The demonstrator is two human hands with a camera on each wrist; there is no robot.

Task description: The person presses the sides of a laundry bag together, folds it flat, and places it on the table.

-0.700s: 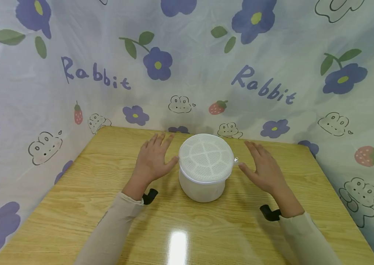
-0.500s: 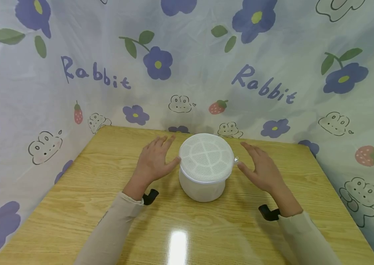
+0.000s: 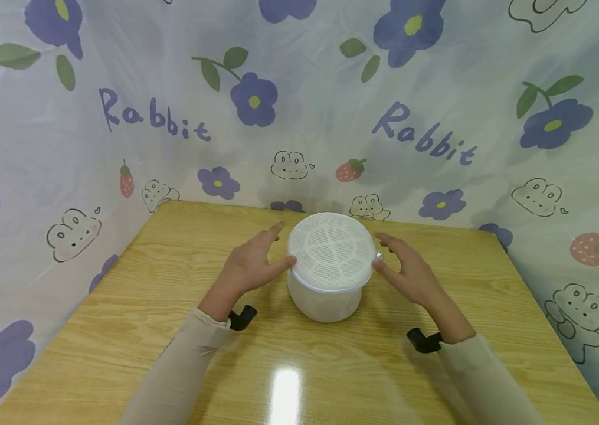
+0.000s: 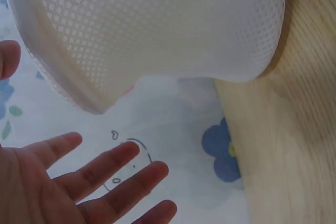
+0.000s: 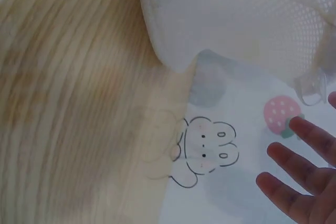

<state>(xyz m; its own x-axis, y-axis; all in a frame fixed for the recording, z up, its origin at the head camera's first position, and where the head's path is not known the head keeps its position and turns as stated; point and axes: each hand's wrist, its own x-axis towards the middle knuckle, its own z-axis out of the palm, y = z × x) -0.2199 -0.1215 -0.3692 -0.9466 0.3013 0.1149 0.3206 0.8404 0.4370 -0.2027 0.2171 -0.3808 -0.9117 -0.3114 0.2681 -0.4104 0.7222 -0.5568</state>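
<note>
A white round mesh laundry bag (image 3: 331,254) stands upright on the wooden table, its top closed and flat. A small zipper pull (image 3: 379,255) sticks out at the right of its rim. My left hand (image 3: 251,262) is at the bag's left side, thumb tip right at the rim. On the other side is my right hand (image 3: 409,271), its thumb close to the zipper pull. In the left wrist view, the left fingers (image 4: 121,182) are spread and apart from the mesh wall. The right wrist view has the right fingers (image 5: 299,166) extended below the zipper pull.
Behind the wooden table (image 3: 182,248) hangs a pale cloth (image 3: 320,118) printed with flowers, rabbits and strawberries. It also covers both sides. Black curved pieces (image 3: 242,317) sit at both wrists, by the cuffs. Light glares off the table's near part.
Both hands have moved inward, closer to the bag's sides. The right hand has come left the most. The bag stays in its place.
</note>
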